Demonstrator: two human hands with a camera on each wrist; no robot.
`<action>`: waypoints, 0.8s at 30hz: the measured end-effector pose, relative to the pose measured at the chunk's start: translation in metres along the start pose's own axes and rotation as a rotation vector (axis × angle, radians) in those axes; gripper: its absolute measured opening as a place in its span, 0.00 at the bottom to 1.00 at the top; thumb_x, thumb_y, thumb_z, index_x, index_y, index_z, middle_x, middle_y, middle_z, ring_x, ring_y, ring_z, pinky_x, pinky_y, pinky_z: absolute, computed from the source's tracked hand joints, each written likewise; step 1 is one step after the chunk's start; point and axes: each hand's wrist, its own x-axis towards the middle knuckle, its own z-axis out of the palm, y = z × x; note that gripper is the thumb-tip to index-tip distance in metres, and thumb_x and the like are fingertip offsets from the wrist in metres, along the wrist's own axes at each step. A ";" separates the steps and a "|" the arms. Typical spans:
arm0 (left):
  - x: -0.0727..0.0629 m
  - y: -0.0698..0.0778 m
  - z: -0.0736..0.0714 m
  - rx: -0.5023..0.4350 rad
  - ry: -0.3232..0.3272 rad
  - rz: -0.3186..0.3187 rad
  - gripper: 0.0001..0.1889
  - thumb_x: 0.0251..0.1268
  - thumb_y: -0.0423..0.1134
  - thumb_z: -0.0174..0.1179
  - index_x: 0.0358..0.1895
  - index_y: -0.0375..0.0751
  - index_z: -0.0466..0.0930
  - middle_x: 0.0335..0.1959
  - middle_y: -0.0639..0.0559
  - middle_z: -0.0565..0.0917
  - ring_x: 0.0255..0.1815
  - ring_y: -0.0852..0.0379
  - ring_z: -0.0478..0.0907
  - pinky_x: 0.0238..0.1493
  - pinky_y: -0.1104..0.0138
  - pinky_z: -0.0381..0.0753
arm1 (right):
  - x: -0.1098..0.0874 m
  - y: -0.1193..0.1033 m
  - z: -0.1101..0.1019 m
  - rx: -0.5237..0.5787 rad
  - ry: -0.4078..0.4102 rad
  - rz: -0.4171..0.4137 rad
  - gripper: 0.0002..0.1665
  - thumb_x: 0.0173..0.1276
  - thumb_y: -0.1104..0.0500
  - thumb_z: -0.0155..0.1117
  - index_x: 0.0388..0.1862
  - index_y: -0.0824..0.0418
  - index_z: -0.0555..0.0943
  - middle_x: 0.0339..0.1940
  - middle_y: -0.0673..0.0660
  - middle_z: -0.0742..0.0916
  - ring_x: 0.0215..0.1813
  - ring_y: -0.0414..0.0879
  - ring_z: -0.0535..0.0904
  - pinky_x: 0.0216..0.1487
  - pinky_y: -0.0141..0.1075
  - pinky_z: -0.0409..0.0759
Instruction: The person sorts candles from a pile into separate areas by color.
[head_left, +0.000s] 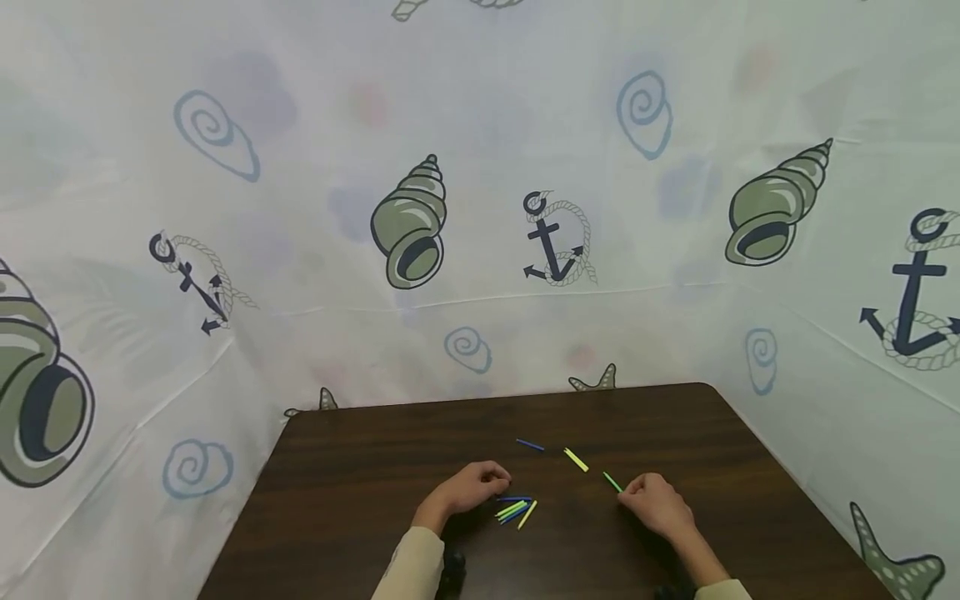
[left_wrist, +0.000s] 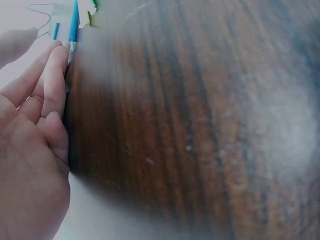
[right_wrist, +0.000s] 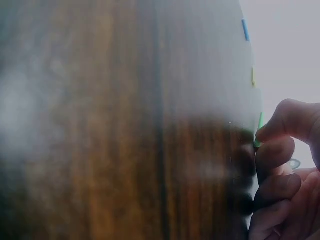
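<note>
My right hand (head_left: 657, 505) pinches the near end of a thin green stick (head_left: 612, 481) between thumb and forefinger, low over the table. In the right wrist view the green stick (right_wrist: 260, 121) pokes up beyond the fingertips, its lower end covered by them. To the left, my left hand (head_left: 470, 487) rests at the table with its fingers loosely extended and nothing in them. Beside its fingertips lies a small group of sticks: a blue stick (head_left: 515, 499) across the top, then yellow-green sticks (head_left: 510, 509), another blue one and a slanted yellow stick (head_left: 528, 515).
Farther back on the dark wooden table (head_left: 360, 483) lie a single blue stick (head_left: 530, 445) and a yellow pair of sticks (head_left: 576, 459). A pale cloth (head_left: 487, 125) printed with shells and anchors hangs behind and along the sides.
</note>
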 end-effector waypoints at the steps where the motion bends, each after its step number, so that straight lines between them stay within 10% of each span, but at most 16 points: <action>1: 0.000 0.002 0.001 0.001 -0.001 0.010 0.18 0.86 0.49 0.55 0.63 0.42 0.84 0.53 0.51 0.86 0.49 0.57 0.81 0.55 0.54 0.82 | 0.000 0.001 -0.001 -0.004 -0.002 0.006 0.10 0.68 0.50 0.70 0.38 0.55 0.89 0.34 0.51 0.87 0.33 0.48 0.79 0.33 0.45 0.72; 24: 0.004 -0.011 0.004 0.028 0.067 0.006 0.15 0.86 0.50 0.55 0.60 0.50 0.86 0.52 0.57 0.87 0.47 0.63 0.81 0.54 0.58 0.83 | 0.003 -0.003 -0.003 -0.013 -0.034 0.006 0.12 0.68 0.51 0.72 0.29 0.56 0.85 0.25 0.51 0.82 0.28 0.46 0.74 0.29 0.40 0.69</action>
